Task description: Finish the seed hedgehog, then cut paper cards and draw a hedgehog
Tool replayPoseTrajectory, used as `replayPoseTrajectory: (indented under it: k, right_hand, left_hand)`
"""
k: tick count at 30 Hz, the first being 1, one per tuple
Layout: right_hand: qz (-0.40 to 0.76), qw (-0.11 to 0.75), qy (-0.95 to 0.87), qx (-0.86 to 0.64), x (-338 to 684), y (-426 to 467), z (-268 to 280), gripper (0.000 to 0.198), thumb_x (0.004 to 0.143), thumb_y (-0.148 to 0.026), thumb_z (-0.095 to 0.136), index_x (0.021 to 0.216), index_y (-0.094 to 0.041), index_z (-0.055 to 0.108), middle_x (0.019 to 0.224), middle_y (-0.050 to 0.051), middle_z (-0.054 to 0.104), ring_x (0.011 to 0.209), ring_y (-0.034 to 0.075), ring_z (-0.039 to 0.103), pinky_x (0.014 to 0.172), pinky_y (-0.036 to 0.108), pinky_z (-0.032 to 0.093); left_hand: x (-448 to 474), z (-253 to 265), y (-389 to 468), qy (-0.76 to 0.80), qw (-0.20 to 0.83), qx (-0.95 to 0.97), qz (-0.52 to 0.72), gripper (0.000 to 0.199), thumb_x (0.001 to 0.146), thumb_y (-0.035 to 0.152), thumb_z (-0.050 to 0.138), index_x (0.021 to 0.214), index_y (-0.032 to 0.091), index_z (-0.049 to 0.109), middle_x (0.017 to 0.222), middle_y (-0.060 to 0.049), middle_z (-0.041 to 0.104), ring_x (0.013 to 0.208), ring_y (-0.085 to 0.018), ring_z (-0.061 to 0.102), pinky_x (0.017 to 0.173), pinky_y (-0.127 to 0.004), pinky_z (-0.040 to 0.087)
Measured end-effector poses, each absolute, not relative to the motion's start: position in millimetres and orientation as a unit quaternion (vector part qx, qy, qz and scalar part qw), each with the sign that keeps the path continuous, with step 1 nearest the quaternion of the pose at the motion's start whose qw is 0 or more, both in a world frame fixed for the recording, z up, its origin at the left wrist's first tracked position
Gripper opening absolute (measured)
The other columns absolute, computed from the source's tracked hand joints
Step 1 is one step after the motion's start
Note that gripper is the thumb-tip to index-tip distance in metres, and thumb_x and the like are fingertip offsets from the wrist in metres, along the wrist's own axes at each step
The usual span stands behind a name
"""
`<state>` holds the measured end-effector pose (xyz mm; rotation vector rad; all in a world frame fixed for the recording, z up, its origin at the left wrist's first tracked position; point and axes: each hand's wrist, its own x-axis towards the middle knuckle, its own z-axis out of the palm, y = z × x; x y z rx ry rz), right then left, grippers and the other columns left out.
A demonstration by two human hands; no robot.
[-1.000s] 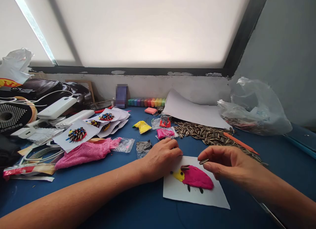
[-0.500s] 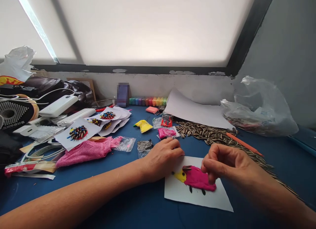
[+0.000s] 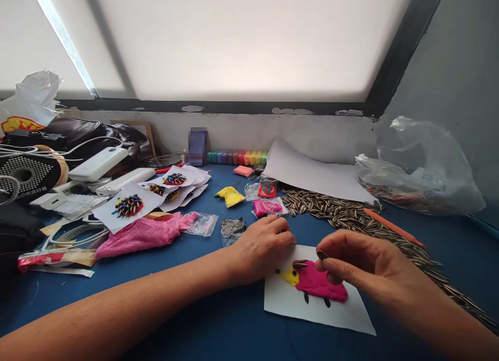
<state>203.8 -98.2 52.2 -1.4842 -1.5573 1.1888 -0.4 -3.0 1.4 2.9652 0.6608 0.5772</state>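
A small white sheet of paper [image 3: 288, 305] lies on the blue table, bearing a flat animal shape of magenta clay [image 3: 322, 285] and yellow clay [image 3: 289, 277]. Dark seeds form its legs, and a couple of striped seeds sit at the top of the magenta part. My left hand [image 3: 259, 249] rests with curled fingers on the sheet's upper left edge; its fingertips are partly hidden. Above the magenta clay, my right hand [image 3: 356, 259] pinches a sunflower seed [image 3: 322, 255] between thumb and index finger.
A heap of sunflower seeds [image 3: 346, 215] spreads behind and right of my right hand, with an orange stick [image 3: 393, 227] on it. Bagged clay [image 3: 267, 207] lies ahead. Finished seed pictures [image 3: 127, 208], a pink cloth [image 3: 140, 236] and cables crowd the left. A plastic bag [image 3: 421, 169] stands right.
My right hand has turned slightly, and the seed in its fingertips now shows clearly. The left hand keeps its place on the sheet. The whole view has shifted a little.
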Motion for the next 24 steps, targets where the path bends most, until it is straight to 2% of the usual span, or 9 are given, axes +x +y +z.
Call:
replayPoseTrajectory:
  k: [4, 9, 18, 24]
  right_hand:
    - [0.333, 0.301, -0.691, -0.566, 199.7, -100.8, 52.8, 0.024, 0.087, -0.044, 0.064, 0.08, -0.024, 0.075, 0.078, 0.003, 0.073, 0.072, 0.019, 0.067, 0.062, 0.027, 0.052]
    - [0.208, 0.291, -0.774, -0.522, 200.0, -103.7, 43.9, 0.023, 0.094, -0.032, 0.055, 0.086, -0.028, 0.076, 0.081, 0.002, 0.07, 0.069, 0.016, 0.065, 0.062, 0.026, 0.051]
    - [0.074, 0.256, -0.828, -0.492, 195.7, -106.7, 34.5, 0.023, 0.097, -0.022, 0.051, 0.086, -0.028, 0.071, 0.077, -0.001, 0.065, 0.063, 0.012, 0.061, 0.057, 0.022, 0.046]
    - [0.06, 0.251, -0.833, -0.489, 198.0, -105.1, 26.8, 0.025, 0.097, -0.02, 0.048, 0.093, -0.028, 0.071, 0.083, 0.001, 0.068, 0.069, 0.014, 0.065, 0.061, 0.023, 0.049]
  left_hand:
    - [-0.4, 2.7, -2.5, 0.216, 0.025, 0.961, 0.172, 0.018, 0.085, 0.006, 0.057, 0.097, 0.014, 0.068, 0.099, -0.008, 0.061, 0.085, -0.019, 0.052, 0.075, -0.029, 0.045]
    - [-0.3, 1.3, -1.9, 0.215, 0.022, 0.961, 0.174, 0.02, 0.085, 0.006, 0.056, 0.099, 0.014, 0.068, 0.099, -0.008, 0.061, 0.085, -0.019, 0.051, 0.076, -0.03, 0.045]
    - [0.3, -0.7, -0.8, 0.213, 0.016, 0.96, 0.181, 0.019, 0.089, 0.005, 0.052, 0.095, 0.016, 0.066, 0.097, -0.007, 0.06, 0.086, -0.019, 0.052, 0.079, -0.03, 0.046]
    - [0.2, -0.8, 0.0, 0.215, 0.017, 0.961, 0.175, 0.019, 0.088, 0.004, 0.051, 0.095, 0.016, 0.065, 0.099, -0.008, 0.06, 0.086, -0.02, 0.053, 0.08, -0.031, 0.046]
